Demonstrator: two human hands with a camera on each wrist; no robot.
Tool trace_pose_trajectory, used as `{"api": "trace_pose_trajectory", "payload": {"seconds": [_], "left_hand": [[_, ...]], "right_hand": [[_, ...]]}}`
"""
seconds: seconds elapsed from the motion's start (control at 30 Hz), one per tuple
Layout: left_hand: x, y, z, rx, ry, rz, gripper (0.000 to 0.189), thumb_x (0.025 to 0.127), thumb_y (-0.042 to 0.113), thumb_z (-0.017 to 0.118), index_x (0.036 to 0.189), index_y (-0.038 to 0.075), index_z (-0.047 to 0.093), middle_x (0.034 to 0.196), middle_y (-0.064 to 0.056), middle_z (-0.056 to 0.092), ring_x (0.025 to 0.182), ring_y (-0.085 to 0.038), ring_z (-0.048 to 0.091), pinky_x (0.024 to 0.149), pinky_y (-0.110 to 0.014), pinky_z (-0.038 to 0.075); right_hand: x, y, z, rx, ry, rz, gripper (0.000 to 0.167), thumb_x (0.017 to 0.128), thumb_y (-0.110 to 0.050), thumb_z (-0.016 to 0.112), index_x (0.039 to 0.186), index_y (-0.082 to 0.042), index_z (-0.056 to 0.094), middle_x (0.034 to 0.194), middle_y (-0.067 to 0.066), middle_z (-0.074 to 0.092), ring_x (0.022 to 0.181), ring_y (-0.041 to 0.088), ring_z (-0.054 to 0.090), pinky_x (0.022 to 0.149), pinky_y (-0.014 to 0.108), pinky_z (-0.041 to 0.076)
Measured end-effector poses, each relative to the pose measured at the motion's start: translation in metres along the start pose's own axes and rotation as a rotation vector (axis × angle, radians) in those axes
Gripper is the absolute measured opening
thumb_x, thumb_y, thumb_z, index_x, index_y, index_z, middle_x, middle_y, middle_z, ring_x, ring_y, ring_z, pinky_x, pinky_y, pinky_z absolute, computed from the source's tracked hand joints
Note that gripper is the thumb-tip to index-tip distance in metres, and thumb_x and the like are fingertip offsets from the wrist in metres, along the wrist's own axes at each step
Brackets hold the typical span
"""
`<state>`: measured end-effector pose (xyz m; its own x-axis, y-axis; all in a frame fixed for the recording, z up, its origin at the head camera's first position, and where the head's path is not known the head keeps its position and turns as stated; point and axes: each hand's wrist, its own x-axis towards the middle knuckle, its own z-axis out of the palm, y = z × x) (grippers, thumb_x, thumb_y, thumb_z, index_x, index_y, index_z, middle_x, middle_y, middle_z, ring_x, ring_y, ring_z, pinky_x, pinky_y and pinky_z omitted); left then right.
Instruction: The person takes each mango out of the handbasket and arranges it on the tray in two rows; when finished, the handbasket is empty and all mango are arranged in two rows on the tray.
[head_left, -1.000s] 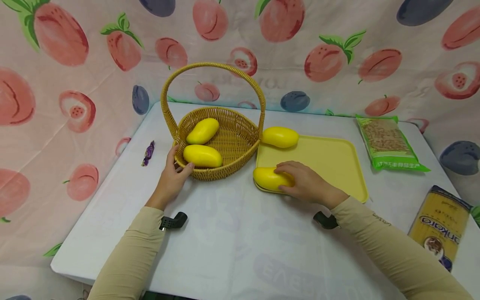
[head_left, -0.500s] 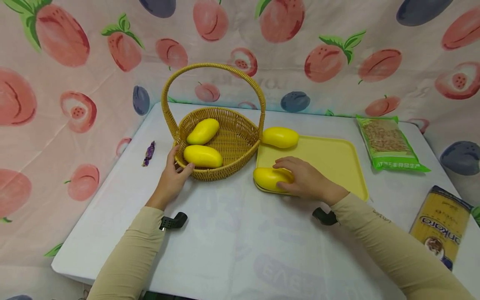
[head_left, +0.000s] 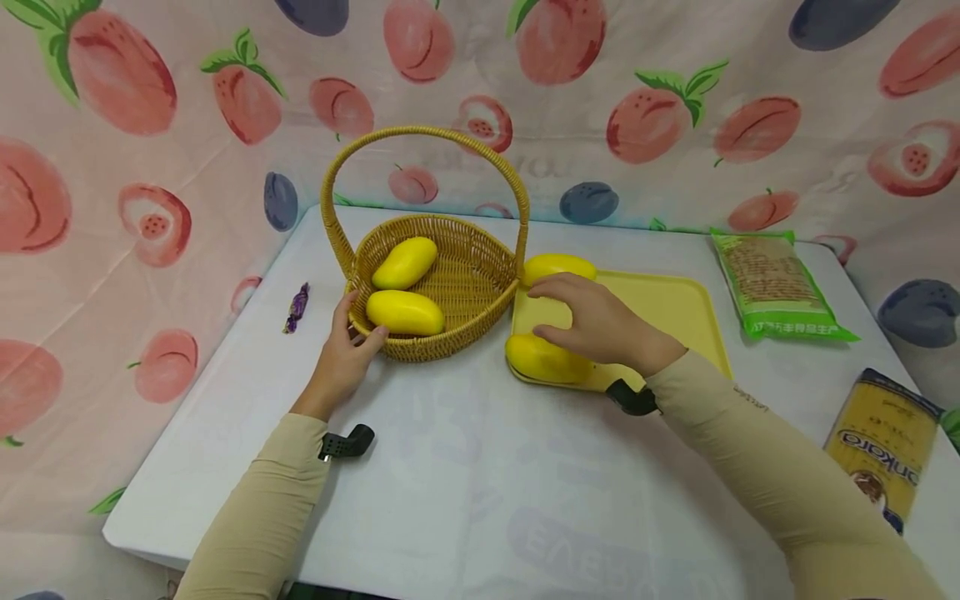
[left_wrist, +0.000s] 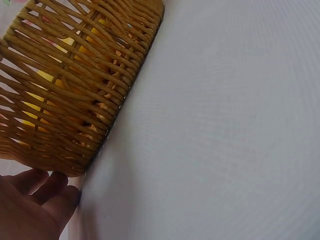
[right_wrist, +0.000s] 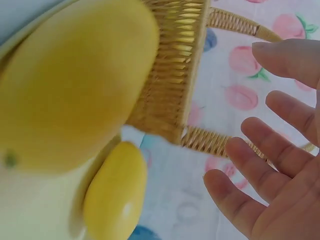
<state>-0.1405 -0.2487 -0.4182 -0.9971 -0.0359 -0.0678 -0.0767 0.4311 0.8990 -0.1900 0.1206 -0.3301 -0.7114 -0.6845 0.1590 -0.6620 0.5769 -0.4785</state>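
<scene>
Two yellow mangoes lie in the left part of a wicker basket with a tall arched handle. My left hand holds the basket by its near left side, thumb at the rim; in the left wrist view its curled fingers are against the weave. My right hand is spread above the yellow tray, holding nothing. Below it a third mango lies on the tray's near left corner. Another mango, partly hidden by the hand, is at the far left corner.
A wrapped purple candy lies left of the basket. To the tray's right are a green-edged packet and, nearer, a gold package. A fruit-print cloth hangs behind the white table.
My right hand has let go of the near mango on the tray, opened, and moved up and away toward the far mango. My left hand and the basket stay put.
</scene>
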Motion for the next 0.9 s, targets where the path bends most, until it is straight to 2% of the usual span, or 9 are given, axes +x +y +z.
{"api": "trace_pose_trajectory", "payload": {"seconds": [0.53, 0.8, 0.9], "left_hand": [[0.001, 0.002, 0.001, -0.006, -0.017, -0.005, 0.081, 0.102, 0.042, 0.055, 0.161, 0.028, 0.001, 0.165, -0.017, 0.01, 0.144, -0.039, 0.03, 0.115, -0.051, 0.03], [0.0, 0.002, -0.001, -0.006, -0.012, 0.006, 0.081, 0.102, 0.042, 0.055, 0.161, 0.027, 0.001, 0.165, -0.016, 0.01, 0.143, -0.039, 0.03, 0.115, -0.051, 0.029], [-0.001, 0.001, -0.001, -0.004, -0.008, 0.002, 0.081, 0.102, 0.042, 0.054, 0.161, 0.027, 0.001, 0.165, -0.016, 0.01, 0.143, -0.039, 0.03, 0.115, -0.052, 0.029]], "right_hand": [[0.061, -0.036, 0.014, 0.017, -0.092, -0.057, 0.049, 0.093, -0.022, 0.072, 0.135, -0.001, 0.059, 0.138, 0.013, 0.056, 0.131, 0.028, 0.048, 0.112, 0.04, 0.037], [0.092, -0.047, 0.022, 0.041, -0.131, 0.011, 0.05, 0.095, -0.028, 0.07, 0.138, -0.007, 0.057, 0.139, 0.007, 0.056, 0.132, 0.023, 0.046, 0.112, 0.036, 0.036], [0.1, -0.053, 0.027, 0.053, -0.14, 0.012, 0.05, 0.095, -0.029, 0.069, 0.139, -0.007, 0.057, 0.139, 0.006, 0.056, 0.132, 0.022, 0.045, 0.113, 0.036, 0.034]]}}
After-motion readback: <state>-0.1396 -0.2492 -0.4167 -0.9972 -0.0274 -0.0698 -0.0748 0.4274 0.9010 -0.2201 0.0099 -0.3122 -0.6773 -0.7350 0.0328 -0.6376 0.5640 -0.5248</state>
